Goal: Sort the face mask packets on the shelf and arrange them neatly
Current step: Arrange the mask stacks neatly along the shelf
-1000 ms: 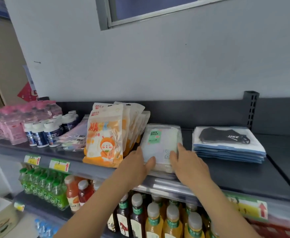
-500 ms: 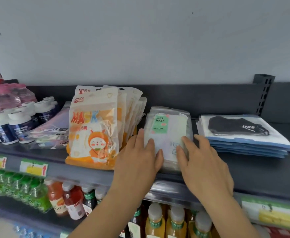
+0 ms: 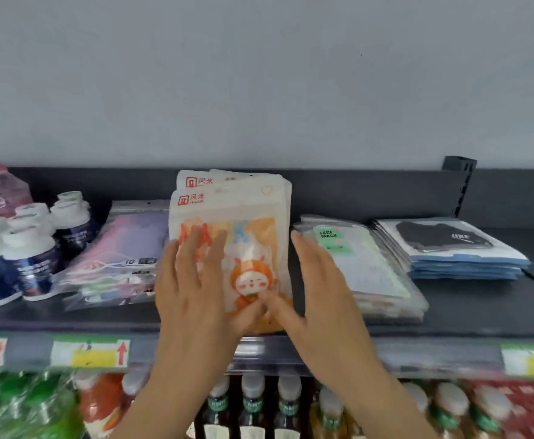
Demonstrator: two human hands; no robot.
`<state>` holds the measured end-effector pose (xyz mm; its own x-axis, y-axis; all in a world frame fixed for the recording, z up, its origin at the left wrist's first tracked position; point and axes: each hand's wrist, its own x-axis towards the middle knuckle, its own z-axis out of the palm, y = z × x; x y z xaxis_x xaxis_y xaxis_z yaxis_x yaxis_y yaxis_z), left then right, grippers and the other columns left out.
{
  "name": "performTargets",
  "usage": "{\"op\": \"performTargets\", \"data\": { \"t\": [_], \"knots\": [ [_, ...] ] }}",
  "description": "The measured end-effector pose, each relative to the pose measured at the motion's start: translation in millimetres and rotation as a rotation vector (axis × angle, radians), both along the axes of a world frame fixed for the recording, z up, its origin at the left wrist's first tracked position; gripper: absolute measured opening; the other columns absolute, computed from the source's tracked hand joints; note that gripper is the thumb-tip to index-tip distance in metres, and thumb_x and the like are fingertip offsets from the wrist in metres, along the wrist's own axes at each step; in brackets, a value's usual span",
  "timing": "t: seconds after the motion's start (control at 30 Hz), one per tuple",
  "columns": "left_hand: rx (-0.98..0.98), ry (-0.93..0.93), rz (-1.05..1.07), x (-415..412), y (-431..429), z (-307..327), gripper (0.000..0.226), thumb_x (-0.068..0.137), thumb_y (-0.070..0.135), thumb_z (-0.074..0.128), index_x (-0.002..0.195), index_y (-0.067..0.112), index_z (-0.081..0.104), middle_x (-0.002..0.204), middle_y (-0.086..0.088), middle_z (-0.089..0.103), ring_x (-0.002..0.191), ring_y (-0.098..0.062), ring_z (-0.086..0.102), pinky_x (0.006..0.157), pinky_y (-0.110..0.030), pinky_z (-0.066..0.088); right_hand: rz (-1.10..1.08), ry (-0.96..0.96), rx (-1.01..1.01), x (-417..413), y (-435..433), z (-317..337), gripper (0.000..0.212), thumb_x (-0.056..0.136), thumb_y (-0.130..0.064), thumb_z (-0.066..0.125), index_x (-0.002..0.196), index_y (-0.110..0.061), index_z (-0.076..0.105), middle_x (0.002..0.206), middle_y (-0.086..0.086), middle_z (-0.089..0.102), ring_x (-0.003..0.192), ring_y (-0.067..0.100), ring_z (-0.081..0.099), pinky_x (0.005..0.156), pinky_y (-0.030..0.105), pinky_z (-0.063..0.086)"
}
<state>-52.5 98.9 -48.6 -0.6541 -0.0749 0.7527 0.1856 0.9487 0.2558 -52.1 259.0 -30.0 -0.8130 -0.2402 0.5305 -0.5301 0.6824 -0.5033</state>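
Straight and a little spread, flat against the front of the orange packets [image 3: 246, 217]: fingers [image 3: 210, 258] of the left hand [image 3: 193, 289]. Straight and close together, laid along the right edge of the same orange packets: fingers [image 3: 303, 248] of the right hand [image 3: 316, 289], palm turned inward. Both thumbs low on the front packet, tips meeting just under the cartoon face. Pressing and squaring rather than clasping.

Orange packets upright, several deep, tops uneven, with one at the back showing higher and to the right. Foot of the stack hidden by the hands; cannot tell how it sits on the shelf [image 3: 481, 315].

Just right of the orange packets, close by the back of the right hand: a flat stack of clear packets [image 3: 370, 267] with a green label. Farther right of the orange packets, beside the clear ones: a tidy stack of blue packets [image 3: 455, 248] with a black mask on top.

Just left of the orange packets, behind the left hand: a loose, sloping pile of pink packets [image 3: 126, 245], corners askew. Farther left: white-capped bottles [image 3: 31, 248].

Bare shelf surface in front of the clear and blue stacks, and at the far right. Only a narrow strip before the pink pile. Close behind the orange packets: the dark back panel [image 3: 354, 191]. Below them: the price strip [image 3: 91, 353], then rows of drink bottles [image 3: 253, 403].
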Motion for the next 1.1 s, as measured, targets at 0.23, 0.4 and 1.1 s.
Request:
{"op": "performTargets", "data": {
  "t": [0.23, 0.4, 1.1],
  "knots": [
    [0.423, -0.271, -0.27, -4.5, -25.4, 5.6, 0.112, 0.063, 0.055, 0.076, 0.144, 0.045, 0.0, 0.158, 0.0, -0.007, 0.146, -0.017, -0.005, 0.117, -0.046, 0.013, -0.111, -0.052, -0.072, -0.2, -40.2, -22.5, 0.081, 0.087, -0.062, 0.042, 0.141, -0.045, -0.016, 0.156, -0.013, 0.008, 0.14, 0.009, 0.022, 0.11, 0.042, 0.033],
    [0.391, -0.243, -0.42, -12.2, -43.1, 14.0, 0.116, 0.052, 0.046, 0.087, 0.144, 0.035, 0.019, 0.136, 0.008, 0.033, 0.126, -0.013, 0.038, 0.102, -0.042, 0.042, -0.239, -0.047, -0.025, 1.1, -49.2, -23.3, 0.085, 0.087, -0.062, 0.038, 0.146, -0.032, -0.016, 0.156, -0.011, 0.013, 0.137, 0.01, 0.029, 0.106, 0.035, 0.033],
    [-0.221, -0.451, 0.037, -26.2, -158.6, 11.0, 0.075, 0.077, 0.062, 0.06, 0.142, 0.039, 0.031, 0.154, 0.009, 0.026, 0.143, -0.022, 0.02, 0.114, -0.046, 0.018, -0.147, 0.395, 0.13, 15.4, -115.7, 0.3, 0.062, 0.092, -0.045, 0.033, 0.147, -0.028, 0.011, 0.155, -0.002, 0.008, 0.145, 0.019, 0.001, 0.112, 0.043, 0.012]
  ]
}}
